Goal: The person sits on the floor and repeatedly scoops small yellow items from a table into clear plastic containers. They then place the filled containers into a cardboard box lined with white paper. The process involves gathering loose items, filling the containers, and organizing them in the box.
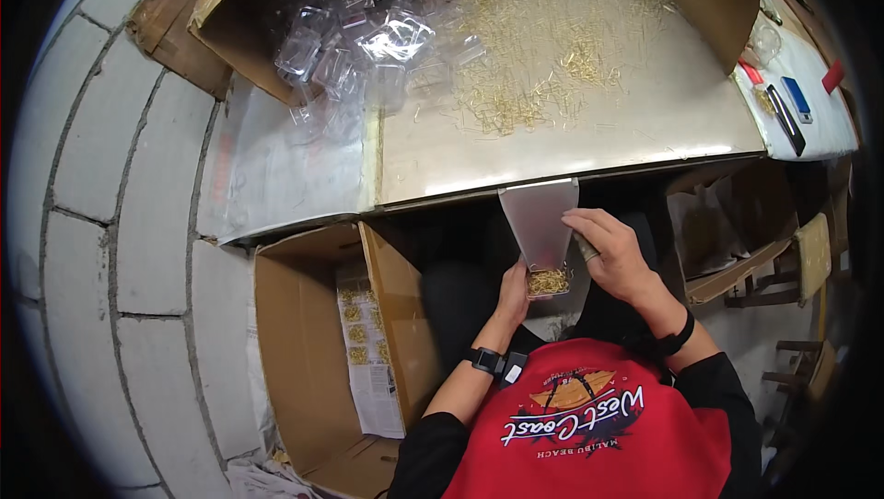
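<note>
A small clear box (550,295), filled with gold-coloured wire pieces (549,279), sits gripped in the left hand (513,296) below the bench (589,151); the right hand (615,255) touches the tapering pale chute (539,223) above it, whether gripping I cannot tell. The bench's front strip is bare; beyond lie scattered wires (525,108) and piled clear cases (387,39). An open carton (396,301) blocks the left side.
</note>
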`<state>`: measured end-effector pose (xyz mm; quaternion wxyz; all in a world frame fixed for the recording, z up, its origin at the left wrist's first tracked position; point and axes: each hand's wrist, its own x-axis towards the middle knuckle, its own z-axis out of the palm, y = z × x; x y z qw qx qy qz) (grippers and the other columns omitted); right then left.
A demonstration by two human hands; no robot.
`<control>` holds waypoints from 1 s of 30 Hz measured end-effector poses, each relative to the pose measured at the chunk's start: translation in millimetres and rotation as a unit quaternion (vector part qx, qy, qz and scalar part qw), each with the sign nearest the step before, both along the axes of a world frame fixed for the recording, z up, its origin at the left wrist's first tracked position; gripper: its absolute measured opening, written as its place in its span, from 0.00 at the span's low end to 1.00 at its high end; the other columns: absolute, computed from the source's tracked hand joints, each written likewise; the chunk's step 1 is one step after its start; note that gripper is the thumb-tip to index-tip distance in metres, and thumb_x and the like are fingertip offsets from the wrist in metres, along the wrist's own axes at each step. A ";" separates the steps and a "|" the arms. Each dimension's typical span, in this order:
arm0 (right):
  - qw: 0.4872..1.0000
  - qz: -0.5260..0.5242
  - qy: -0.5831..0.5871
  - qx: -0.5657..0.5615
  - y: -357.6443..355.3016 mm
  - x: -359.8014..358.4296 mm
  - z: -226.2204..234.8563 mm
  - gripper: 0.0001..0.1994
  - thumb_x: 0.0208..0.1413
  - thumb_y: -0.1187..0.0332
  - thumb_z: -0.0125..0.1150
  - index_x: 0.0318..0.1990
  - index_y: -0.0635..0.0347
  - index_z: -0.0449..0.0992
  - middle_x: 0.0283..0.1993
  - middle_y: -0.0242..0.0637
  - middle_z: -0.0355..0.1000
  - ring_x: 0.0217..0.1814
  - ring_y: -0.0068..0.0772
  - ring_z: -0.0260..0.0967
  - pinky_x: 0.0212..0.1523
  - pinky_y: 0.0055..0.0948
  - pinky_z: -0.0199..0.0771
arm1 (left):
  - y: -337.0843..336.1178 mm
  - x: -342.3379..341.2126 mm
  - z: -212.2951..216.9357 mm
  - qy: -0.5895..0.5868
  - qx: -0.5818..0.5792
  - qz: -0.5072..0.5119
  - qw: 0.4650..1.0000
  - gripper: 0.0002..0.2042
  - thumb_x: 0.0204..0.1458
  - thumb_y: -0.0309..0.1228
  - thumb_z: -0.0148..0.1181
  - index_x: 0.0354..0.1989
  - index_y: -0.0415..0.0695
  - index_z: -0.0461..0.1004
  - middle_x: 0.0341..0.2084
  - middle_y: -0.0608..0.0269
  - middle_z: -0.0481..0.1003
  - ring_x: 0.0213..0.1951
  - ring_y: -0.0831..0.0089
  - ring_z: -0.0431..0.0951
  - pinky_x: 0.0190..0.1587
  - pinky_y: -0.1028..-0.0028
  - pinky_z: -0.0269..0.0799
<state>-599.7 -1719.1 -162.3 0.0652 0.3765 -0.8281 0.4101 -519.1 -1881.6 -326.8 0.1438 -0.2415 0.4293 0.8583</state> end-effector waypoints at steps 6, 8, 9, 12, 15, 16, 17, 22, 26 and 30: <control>0.989 0.088 -0.109 0.056 20.3 15.9 -48.4 0.20 0.37 0.83 0.53 0.44 0.65 0.73 0.43 0.47 0.72 0.45 0.49 0.71 0.45 0.37 0.73 | -5.9 8.8 -4.1 -0.022 0.092 -0.019 0.995 0.22 0.61 0.46 0.42 0.48 0.39 0.69 0.36 0.58 0.76 0.35 0.69 0.80 0.31 0.69 0.80; 0.986 0.093 -0.126 0.064 23.4 20.3 -51.0 0.17 0.42 0.80 0.55 0.43 0.64 0.74 0.39 0.46 0.73 0.43 0.48 0.72 0.42 0.38 0.73 | -21.1 20.6 4.1 -0.049 0.105 -0.094 0.989 0.21 0.60 0.47 0.45 0.46 0.39 0.70 0.36 0.57 0.76 0.33 0.69 0.80 0.27 0.70 0.80; 0.985 0.089 -0.129 0.069 24.5 21.4 -48.8 0.16 0.43 0.80 0.55 0.43 0.64 0.74 0.38 0.46 0.73 0.42 0.48 0.72 0.42 0.38 0.73 | -29.7 27.1 -9.2 -0.016 0.090 -0.103 0.991 0.16 0.59 0.41 0.49 0.44 0.40 0.71 0.36 0.57 0.77 0.32 0.69 0.81 0.27 0.71 0.81; 0.982 0.053 -0.170 0.058 22.3 22.8 -48.5 0.15 0.48 0.76 0.56 0.46 0.64 0.73 0.34 0.47 0.73 0.37 0.48 0.73 0.38 0.37 0.73 | -41.4 27.5 23.7 0.022 0.038 -0.125 0.991 0.13 0.57 0.36 0.51 0.44 0.40 0.71 0.36 0.57 0.77 0.31 0.69 0.81 0.26 0.73 0.81; 0.956 0.047 -0.288 0.028 14.6 22.8 -44.2 0.18 0.50 0.75 0.59 0.50 0.66 0.70 0.30 0.45 0.73 0.29 0.40 0.73 0.34 0.32 0.72 | -40.1 19.1 66.2 0.060 0.038 -0.072 0.995 0.13 0.55 0.29 0.49 0.48 0.38 0.68 0.39 0.54 0.76 0.36 0.68 0.80 0.29 0.73 0.82; 0.943 0.051 -0.328 -0.002 11.2 24.4 -41.7 0.18 0.50 0.75 0.59 0.51 0.67 0.70 0.29 0.43 0.72 0.28 0.36 0.71 0.33 0.30 0.71 | -39.0 17.5 76.8 0.073 0.037 -0.046 0.996 0.14 0.55 0.27 0.48 0.49 0.37 0.67 0.40 0.53 0.76 0.37 0.68 0.80 0.29 0.73 0.81; 0.928 0.056 -0.368 -0.033 7.1 26.1 -37.8 0.18 0.51 0.75 0.59 0.51 0.67 0.69 0.29 0.41 0.72 0.27 0.31 0.70 0.31 0.28 0.70 | -40.3 16.1 83.7 0.083 0.037 -0.047 0.995 0.15 0.56 0.27 0.45 0.50 0.37 0.66 0.42 0.52 0.75 0.38 0.67 0.80 0.30 0.71 0.82; 0.914 0.007 -0.389 -0.117 -5.0 19.2 -36.3 0.17 0.51 0.75 0.62 0.48 0.69 0.70 0.23 0.32 0.66 0.24 0.17 0.61 0.24 0.21 0.63 | -36.4 7.5 114.1 0.098 0.087 -0.030 0.991 0.16 0.60 0.34 0.43 0.51 0.37 0.66 0.41 0.52 0.75 0.38 0.66 0.80 0.31 0.67 0.82; 0.910 0.004 -0.397 -0.120 -16.1 14.3 -35.5 0.14 0.49 0.74 0.63 0.44 0.68 0.72 0.22 0.30 0.64 0.22 0.17 0.59 0.23 0.21 0.61 | -36.2 2.0 113.5 0.100 -0.044 -0.051 0.993 0.18 0.60 0.37 0.43 0.51 0.35 0.66 0.40 0.52 0.75 0.37 0.66 0.80 0.30 0.68 0.82; 0.923 -0.023 -0.370 -0.108 -14.3 13.7 -18.8 0.15 0.50 0.72 0.63 0.45 0.68 0.71 0.24 0.35 0.67 0.24 0.23 0.64 0.26 0.25 0.66 | -36.2 -1.0 120.5 0.108 -0.080 -0.021 0.991 0.19 0.60 0.37 0.43 0.51 0.34 0.66 0.41 0.51 0.74 0.38 0.63 0.80 0.31 0.66 0.82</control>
